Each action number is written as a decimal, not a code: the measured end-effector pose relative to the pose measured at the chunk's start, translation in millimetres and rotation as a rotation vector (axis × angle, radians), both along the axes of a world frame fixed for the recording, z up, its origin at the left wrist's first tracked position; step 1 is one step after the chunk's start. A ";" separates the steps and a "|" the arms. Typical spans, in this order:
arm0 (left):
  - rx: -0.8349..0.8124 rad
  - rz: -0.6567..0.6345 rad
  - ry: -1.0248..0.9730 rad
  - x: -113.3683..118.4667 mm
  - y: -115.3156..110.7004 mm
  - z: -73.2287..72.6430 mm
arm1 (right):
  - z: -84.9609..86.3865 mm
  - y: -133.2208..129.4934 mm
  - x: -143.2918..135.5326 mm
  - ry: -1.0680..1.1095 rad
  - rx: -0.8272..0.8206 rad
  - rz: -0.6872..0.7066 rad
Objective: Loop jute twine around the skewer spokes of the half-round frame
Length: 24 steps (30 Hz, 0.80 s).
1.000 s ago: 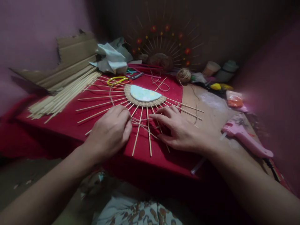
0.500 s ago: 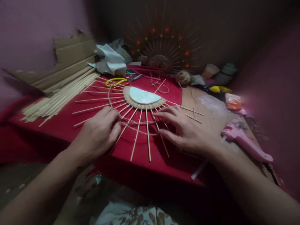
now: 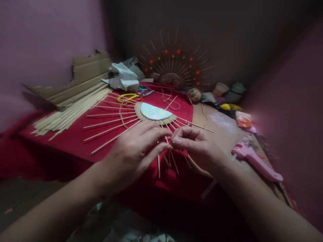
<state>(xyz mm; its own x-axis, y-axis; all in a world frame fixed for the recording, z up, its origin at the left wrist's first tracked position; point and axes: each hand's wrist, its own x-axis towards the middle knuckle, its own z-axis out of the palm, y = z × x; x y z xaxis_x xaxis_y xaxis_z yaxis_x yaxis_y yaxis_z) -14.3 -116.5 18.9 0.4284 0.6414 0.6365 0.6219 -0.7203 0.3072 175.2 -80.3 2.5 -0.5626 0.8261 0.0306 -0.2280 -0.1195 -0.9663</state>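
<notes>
A half-round woven piece (image 3: 138, 112) with a pale blue panel (image 3: 155, 111) lies on the red cloth, thin sticks (image 3: 107, 133) fanning out from its curved edge. Twine (image 3: 121, 112) loops over the sticks on the left. My left hand (image 3: 137, 149) is over the front sticks, thumb and fingertips close together near my right hand's fingertips. My right hand (image 3: 194, 143) is closed in a pinch beside them. What lies between the fingertips of either hand is too small and blurred to make out.
Loose sticks (image 3: 73, 111) and torn cardboard (image 3: 88, 74) lie at the left. Yellow-handled scissors (image 3: 128, 97), crumpled cloth (image 3: 123, 75) and a twine ball (image 3: 194, 95) are behind. A pink glue gun (image 3: 257, 161) rests at the right. A finished-looking sunburst piece (image 3: 173, 80) stands at the back.
My left hand has moved right, to meet my right hand over the front sticks. My right hand's fingers have closed from a spread position. The whole view has shifted slightly.
</notes>
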 end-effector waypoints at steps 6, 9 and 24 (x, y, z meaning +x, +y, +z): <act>0.048 -0.066 0.031 9.8 1.3 -1.1 | -2.7 3.3 3.6 0.001 -0.043 0.020; 0.041 -0.091 0.146 7.2 0.6 1.6 | -1.7 4.0 4.1 -0.021 -0.041 -0.002; -0.059 -0.115 0.105 2.0 6.6 -5.6 | -3.1 2.6 -0.6 -0.033 -0.086 -0.004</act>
